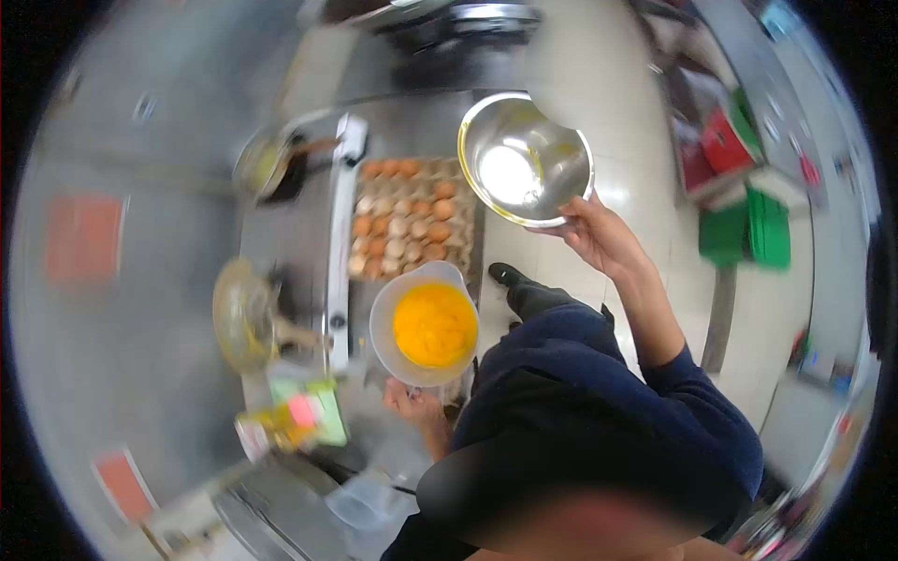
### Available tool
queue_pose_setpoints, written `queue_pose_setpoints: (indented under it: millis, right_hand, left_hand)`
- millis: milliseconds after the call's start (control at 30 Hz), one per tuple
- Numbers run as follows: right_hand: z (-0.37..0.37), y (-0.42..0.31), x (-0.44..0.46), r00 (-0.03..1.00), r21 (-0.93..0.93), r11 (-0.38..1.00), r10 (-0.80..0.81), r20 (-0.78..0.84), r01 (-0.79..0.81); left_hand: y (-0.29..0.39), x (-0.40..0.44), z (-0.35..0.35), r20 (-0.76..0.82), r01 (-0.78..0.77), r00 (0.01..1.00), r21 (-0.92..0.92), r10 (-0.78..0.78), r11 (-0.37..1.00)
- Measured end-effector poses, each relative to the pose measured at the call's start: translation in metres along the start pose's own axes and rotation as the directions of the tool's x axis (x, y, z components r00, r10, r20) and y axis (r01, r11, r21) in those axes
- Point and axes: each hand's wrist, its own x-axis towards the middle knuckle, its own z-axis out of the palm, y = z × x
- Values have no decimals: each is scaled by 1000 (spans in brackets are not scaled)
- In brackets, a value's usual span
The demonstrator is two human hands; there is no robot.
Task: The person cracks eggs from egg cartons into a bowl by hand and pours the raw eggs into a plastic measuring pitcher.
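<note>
My left hand is closed at the handle side of a translucent plastic jug. Beaten egg, bright orange-yellow, sits inside the jug. My right hand grips the rim of a stainless steel bowl, tilted so its inside shows. Yellow streaks cling to the bowl's rim and inner wall, and no pool of liquid shows in it. Beyond the jug, a cardboard egg tray holds many brown and paler eggs. The jug's spout side is close to the tray's near end.
Two pans with wooden handles, one pan farther off and one pan nearer, stand along the stove's far side. A yellow package lies by a green item. A clear container is nearby. Behind me stands a green bin.
</note>
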Motion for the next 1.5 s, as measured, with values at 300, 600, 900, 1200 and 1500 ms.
queue_pose_setpoints:
  millis: [300, 600, 900, 1200, 1500]
  right_hand:
    - [-201, 11, -188, 728, 293, 775, -292, -620, 560]
    - [-440, -18, -273, 641, 479, 500, -221, -735, 721]
    - [-549, -159, -285, 331, 209, 423, -240, -913, 882]
    - [-609, -172, -313, 405, 323, 486, -72, -911, 812]
    - [-646, -226, -310, 348, 249, 525, -97, -932, 814]
  left_hand:
    - [-65, -35, 167, 597, 80, 794, 81, -113, 993]
    - [-184, -238, 429, 870, 314, 418, 132, -262, 940]
    - [-380, -478, 723, 950, 324, 136, 226, -282, 919]
    - [-502, -601, 893, 969, 341, 123, 163, -216, 926]
    - [-542, -622, 954, 958, 315, 42, 256, -283, 914]
